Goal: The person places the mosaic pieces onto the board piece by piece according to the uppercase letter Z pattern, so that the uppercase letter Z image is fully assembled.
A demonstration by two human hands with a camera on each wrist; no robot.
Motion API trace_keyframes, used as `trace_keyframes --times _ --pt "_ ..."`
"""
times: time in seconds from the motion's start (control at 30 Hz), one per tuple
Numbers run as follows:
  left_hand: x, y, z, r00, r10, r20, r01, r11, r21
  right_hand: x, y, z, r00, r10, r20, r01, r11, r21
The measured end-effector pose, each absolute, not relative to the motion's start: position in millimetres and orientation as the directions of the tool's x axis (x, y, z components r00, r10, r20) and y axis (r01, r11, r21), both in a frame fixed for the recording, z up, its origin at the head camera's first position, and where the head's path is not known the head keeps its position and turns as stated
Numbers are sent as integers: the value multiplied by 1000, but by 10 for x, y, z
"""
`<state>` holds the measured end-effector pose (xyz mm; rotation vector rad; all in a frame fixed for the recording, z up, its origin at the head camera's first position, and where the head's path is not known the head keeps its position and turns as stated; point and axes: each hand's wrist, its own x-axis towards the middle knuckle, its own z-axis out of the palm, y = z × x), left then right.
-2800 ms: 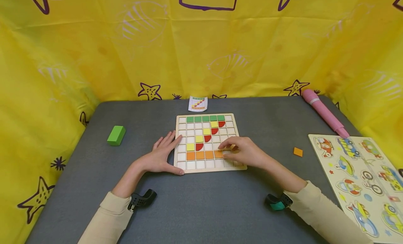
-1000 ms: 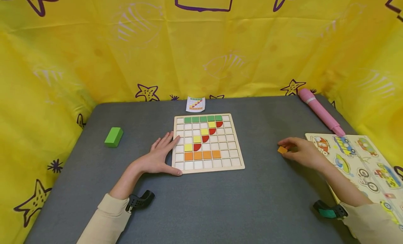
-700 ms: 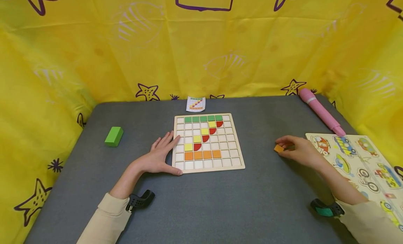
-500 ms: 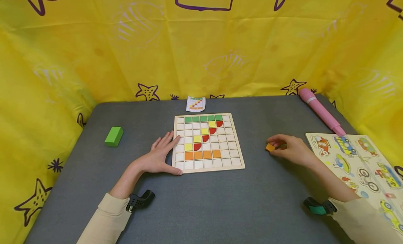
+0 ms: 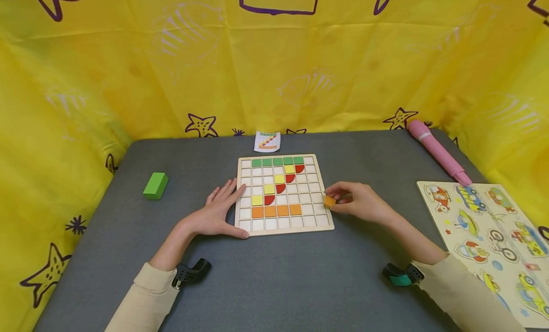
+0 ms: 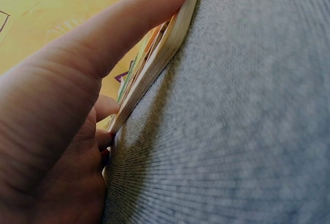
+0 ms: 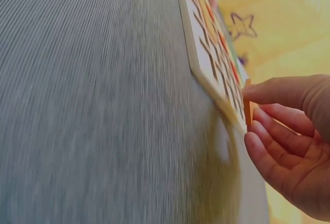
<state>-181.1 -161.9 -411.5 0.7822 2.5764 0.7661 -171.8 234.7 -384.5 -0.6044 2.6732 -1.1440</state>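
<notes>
A wooden grid board [image 5: 321,221] lies flat on the grey table. In its cells sit a row of green squares [image 5: 278,161], a diagonal of yellow squares [image 5: 269,189] and red quarter-circles [image 5: 280,188], and a row of orange squares [image 5: 276,211]. My left hand [image 5: 216,212] rests against the board's left side, fingers spread and thumb at the near corner. Between thumb and fingers, my right hand [image 5: 359,201] pinches an orange square tile [image 5: 329,201] at the board's right edge. In the right wrist view the tile [image 7: 248,103] appears edge-on.
Behind the board lies a small pattern card [image 5: 267,141]. A green block [image 5: 155,186] sits to the left. On the right are a pink marker-shaped object [image 5: 442,153] and a wooden picture puzzle [image 5: 454,217]. Yellow cloth [image 5: 274,60] hangs behind the table.
My right hand went from the board to the loose orange tile on the right, picked it up and carried it left to the board's edge. The left hand stays at the board.
</notes>
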Motion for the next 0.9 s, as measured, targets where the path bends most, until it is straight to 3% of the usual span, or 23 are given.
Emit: trace_keyframes --times 0.5,0.9 --pt "-1781 -1599 -4097 -787 595 -161 408 698 589 -1712 1950 -3907 -827 -559 57 -442 585 -680" --pt "-1790 -1609 -4111 -789 596 -148 410 690 596 -1685 1926 -3928 -816 -573 75 -458 563 -688"
